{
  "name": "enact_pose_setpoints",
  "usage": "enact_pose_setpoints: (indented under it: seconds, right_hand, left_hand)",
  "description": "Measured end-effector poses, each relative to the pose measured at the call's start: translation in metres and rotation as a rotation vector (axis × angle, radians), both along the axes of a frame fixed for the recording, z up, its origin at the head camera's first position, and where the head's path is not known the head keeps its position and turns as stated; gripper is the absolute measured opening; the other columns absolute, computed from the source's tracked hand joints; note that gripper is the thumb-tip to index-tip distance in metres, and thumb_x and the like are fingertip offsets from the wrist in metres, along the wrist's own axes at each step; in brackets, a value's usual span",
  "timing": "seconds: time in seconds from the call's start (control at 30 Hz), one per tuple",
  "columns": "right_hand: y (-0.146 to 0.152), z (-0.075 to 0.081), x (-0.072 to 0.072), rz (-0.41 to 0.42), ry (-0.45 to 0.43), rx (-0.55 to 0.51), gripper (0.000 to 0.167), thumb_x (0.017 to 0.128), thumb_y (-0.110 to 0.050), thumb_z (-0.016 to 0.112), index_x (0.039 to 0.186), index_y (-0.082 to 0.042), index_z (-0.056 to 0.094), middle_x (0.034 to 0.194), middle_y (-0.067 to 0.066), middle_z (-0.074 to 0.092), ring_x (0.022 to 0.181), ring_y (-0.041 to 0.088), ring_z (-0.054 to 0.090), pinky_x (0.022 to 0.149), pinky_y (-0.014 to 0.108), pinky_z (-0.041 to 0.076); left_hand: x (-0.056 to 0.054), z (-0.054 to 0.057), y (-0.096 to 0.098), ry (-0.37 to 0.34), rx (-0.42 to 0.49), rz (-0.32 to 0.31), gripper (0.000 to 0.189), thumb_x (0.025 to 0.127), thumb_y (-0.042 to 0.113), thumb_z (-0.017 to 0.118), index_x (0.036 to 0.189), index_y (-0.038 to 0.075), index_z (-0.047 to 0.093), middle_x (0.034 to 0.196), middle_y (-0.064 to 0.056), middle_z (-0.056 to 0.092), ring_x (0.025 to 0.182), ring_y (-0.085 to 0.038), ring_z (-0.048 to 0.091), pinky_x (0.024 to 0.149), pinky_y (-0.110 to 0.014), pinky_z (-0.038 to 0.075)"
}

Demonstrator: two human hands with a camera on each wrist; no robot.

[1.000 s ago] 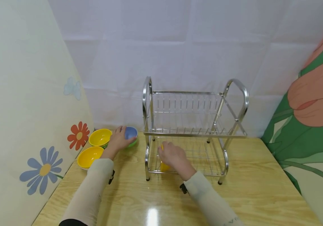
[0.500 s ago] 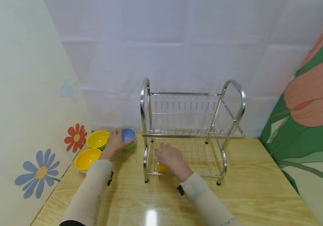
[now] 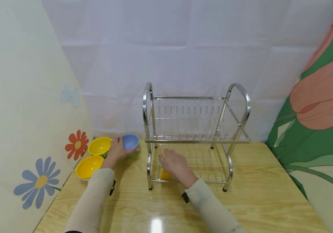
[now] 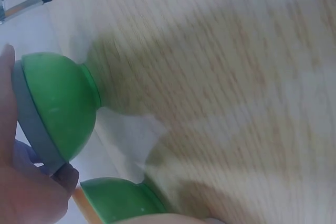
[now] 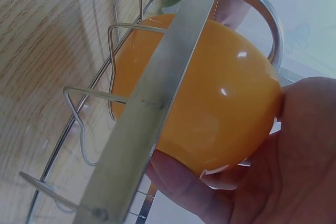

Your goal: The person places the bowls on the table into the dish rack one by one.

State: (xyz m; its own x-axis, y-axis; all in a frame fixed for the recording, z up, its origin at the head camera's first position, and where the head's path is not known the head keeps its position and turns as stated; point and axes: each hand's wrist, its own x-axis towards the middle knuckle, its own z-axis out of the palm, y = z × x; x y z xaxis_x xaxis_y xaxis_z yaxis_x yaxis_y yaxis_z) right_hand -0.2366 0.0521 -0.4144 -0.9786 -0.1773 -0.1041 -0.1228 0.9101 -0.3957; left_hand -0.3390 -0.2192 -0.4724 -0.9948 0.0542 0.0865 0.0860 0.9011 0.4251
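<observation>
On the rack's lower tier stands a yellow-orange bowl [image 5: 226, 98], tipped on its side behind the front rail. My right hand [image 3: 174, 162] holds its edge, with thumb and fingers on either side in the right wrist view. To the left of the rack, my left hand [image 3: 117, 149] grips the rim of a bowl that is blue inside [image 3: 131, 141] and green outside [image 4: 60, 100]. Whether this bowl's foot touches the table cannot be told. Two bowls with yellow insides, a rear one [image 3: 99, 146] and a front one [image 3: 89, 167], stand left of that hand.
A two-tier chrome dish rack [image 3: 196, 141] with wire slots stands on the wooden table [image 3: 134, 200]. Its curved side frame [image 3: 246, 110] rises on the right. A white cloth [image 3: 166, 48] hangs behind, and a flower-printed panel [image 3: 32, 106] borders the left.
The head view has shifted slightly. Both hands keep their holds and barely move; the yellow-orange bowl and the blue-and-green bowl sit a touch further left relative to the rack.
</observation>
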Motion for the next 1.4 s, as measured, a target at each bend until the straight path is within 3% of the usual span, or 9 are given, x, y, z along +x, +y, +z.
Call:
enact_pose_setpoints:
  seconds: [0.2,0.4,0.73,0.87,1.03,1.4]
  right_hand:
    - [0.000,-0.002,0.000,0.006,0.011,-0.002,0.060,0.109,-0.045,0.032,0.147,-0.001,0.045,0.140,0.023,0.055,0.115,0.041,0.060,0.093,0.053,0.054]
    - [0.001,-0.003,0.000,0.015,0.026,-0.004,0.057,0.109,-0.044,0.033,0.143,0.000,0.048,0.132,0.022,0.059,0.106,0.038,0.063,0.086,0.050,0.055]
    - [0.001,0.000,0.001,0.024,0.019,0.002,0.058,0.109,-0.044,0.032,0.145,-0.001,0.047,0.135,0.022,0.057,0.109,0.038,0.062,0.089,0.050,0.055]
    - [0.001,0.001,0.001,0.030,0.021,0.007,0.057,0.109,-0.043,0.033,0.143,0.000,0.048,0.131,0.022,0.059,0.102,0.036,0.063,0.084,0.048,0.056]
    - [0.000,0.000,0.001,0.032,0.019,0.009,0.056,0.109,-0.043,0.034,0.142,0.000,0.049,0.128,0.022,0.059,0.096,0.034,0.063,0.081,0.047,0.055]
    - [0.002,0.002,0.002,0.015,0.013,-0.001,0.057,0.108,-0.044,0.034,0.144,-0.002,0.048,0.131,0.022,0.059,0.103,0.037,0.063,0.084,0.049,0.055]
  left_hand:
    - [-0.002,-0.008,-0.004,-0.017,0.027,0.008,0.121,0.081,0.065,0.075,0.154,-0.013,0.017,0.154,-0.037,0.021,0.137,-0.052,0.027,0.109,-0.065,0.037]
    - [-0.004,-0.013,-0.005,-0.024,-0.012,0.011,0.125,0.082,0.071,0.068,0.156,-0.012,0.012,0.157,-0.037,0.015,0.139,-0.052,0.024,0.112,-0.065,0.034]
    - [-0.006,-0.016,-0.004,0.029,-0.060,0.020,0.121,0.084,0.069,0.068,0.152,-0.016,0.016,0.152,-0.039,0.023,0.133,-0.053,0.030,0.108,-0.065,0.038]
    - [-0.008,-0.018,-0.006,0.055,-0.061,0.015,0.119,0.084,0.067,0.068,0.152,-0.017,0.018,0.150,-0.039,0.025,0.132,-0.053,0.031,0.107,-0.065,0.039]
    - [-0.008,-0.016,-0.005,0.051,-0.067,0.010,0.118,0.084,0.066,0.068,0.151,-0.017,0.018,0.150,-0.040,0.025,0.132,-0.053,0.030,0.107,-0.065,0.038]
    - [-0.005,-0.009,-0.004,0.064,-0.090,0.000,0.115,0.086,0.062,0.066,0.150,-0.021,0.018,0.150,-0.042,0.025,0.133,-0.054,0.029,0.108,-0.064,0.037]
